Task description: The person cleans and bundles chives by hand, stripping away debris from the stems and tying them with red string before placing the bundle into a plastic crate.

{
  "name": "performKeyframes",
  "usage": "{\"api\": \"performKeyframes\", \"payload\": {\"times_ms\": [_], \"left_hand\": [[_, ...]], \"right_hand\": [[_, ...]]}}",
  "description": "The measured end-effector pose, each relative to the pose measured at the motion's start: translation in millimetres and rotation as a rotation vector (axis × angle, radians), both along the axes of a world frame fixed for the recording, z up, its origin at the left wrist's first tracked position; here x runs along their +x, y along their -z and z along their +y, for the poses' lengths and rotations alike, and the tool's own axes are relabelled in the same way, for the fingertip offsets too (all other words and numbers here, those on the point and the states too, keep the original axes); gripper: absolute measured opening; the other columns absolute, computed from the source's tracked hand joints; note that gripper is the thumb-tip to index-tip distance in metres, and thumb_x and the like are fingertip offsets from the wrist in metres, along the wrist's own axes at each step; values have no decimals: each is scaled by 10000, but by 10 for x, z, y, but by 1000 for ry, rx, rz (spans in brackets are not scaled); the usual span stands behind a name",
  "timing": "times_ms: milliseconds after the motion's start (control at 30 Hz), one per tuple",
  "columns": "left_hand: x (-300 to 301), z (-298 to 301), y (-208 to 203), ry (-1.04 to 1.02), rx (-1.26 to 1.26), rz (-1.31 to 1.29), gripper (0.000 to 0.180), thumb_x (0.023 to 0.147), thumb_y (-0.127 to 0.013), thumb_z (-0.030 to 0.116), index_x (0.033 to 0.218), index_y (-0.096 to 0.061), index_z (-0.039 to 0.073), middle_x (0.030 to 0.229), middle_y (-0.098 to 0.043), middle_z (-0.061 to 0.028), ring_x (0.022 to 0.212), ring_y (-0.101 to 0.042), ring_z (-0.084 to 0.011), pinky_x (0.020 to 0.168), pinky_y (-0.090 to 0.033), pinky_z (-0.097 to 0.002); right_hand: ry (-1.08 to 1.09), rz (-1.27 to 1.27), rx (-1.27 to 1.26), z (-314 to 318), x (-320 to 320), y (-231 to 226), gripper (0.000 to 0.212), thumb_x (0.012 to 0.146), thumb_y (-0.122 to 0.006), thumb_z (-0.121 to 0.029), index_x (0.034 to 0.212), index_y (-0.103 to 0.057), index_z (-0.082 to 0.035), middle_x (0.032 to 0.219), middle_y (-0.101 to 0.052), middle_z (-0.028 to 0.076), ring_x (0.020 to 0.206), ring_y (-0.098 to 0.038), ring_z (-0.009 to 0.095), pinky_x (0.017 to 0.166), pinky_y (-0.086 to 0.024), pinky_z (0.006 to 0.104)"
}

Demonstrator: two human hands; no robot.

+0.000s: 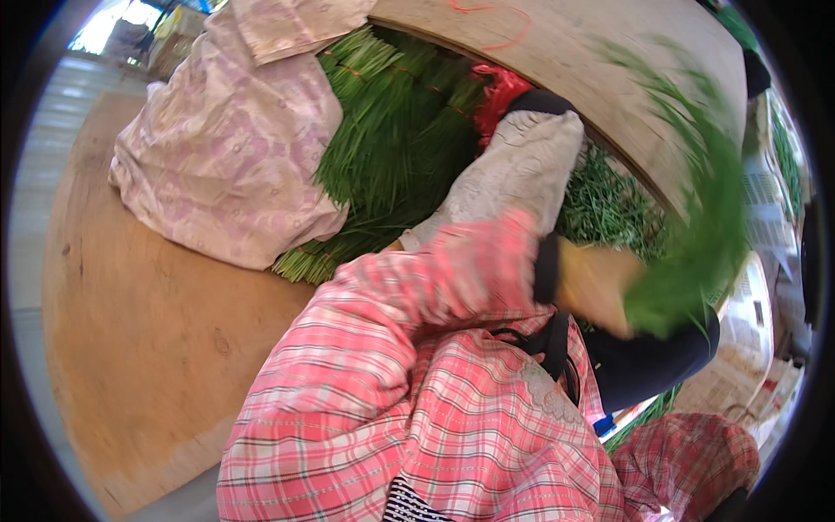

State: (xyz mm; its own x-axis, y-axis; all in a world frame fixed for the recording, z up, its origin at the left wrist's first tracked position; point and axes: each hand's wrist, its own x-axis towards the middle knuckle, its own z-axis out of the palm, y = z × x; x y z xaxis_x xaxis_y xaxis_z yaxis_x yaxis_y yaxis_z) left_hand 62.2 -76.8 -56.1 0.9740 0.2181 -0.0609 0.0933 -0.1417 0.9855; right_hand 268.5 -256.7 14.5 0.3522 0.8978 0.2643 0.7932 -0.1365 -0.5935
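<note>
My left arm, in a pink plaid sleeve with a dark cuff, reaches across to the right. My left hand [600,287], blurred by motion, is closed on a bunch of chives [696,252] whose long thin green leaves swing upward in an arc. Loose cut greens [609,200] lie just beyond the hand. Left of them are several tied chive bundles [374,130], stacked side by side. A pale patterned cloth piece [513,165] with a dark end lies between the bundles and the loose greens, partly behind my sleeve. My right hand does not show.
Curved wooden boards border the greens, one [156,331] at left and one [600,52] at the far side. A pink patterned cloth [243,157] drapes over the left board and bundles. Red ties [500,91] sit at the far edge. Pale crates [748,331] stand at right.
</note>
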Motion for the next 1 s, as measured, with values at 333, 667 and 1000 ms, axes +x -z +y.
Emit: {"api": "performKeyframes", "payload": {"times_ms": [333,667,1000], "left_hand": [[229,90,656,-166,-379,312,266,690,-674,57,948,-622,15,789,-662,-70,562,-565,-136,508,-456,-264],[-207,35,753,-338,-846,130,411,683,-698,4,1061,-537,-19,836,-668,-128,550,-557,-131,465,-434,-251],[-251,15,597,-267,-960,-98,433,686,-690,-28,1101,-564,-23,877,-656,-151,620,-568,-145,529,-448,-253]], "right_hand": [[-100,46,-93,68,-102,86,236,768,-666,-56,988,-629,22,904,-624,123,790,-598,227,697,-458,320],[-157,61,-128,101,-151,125,247,769,-664,-92,985,-621,21,863,-613,110,733,-585,221,644,-449,324],[-191,57,-161,96,-189,130,262,770,-662,-127,981,-614,20,823,-602,97,677,-573,215,590,-441,327]]}}
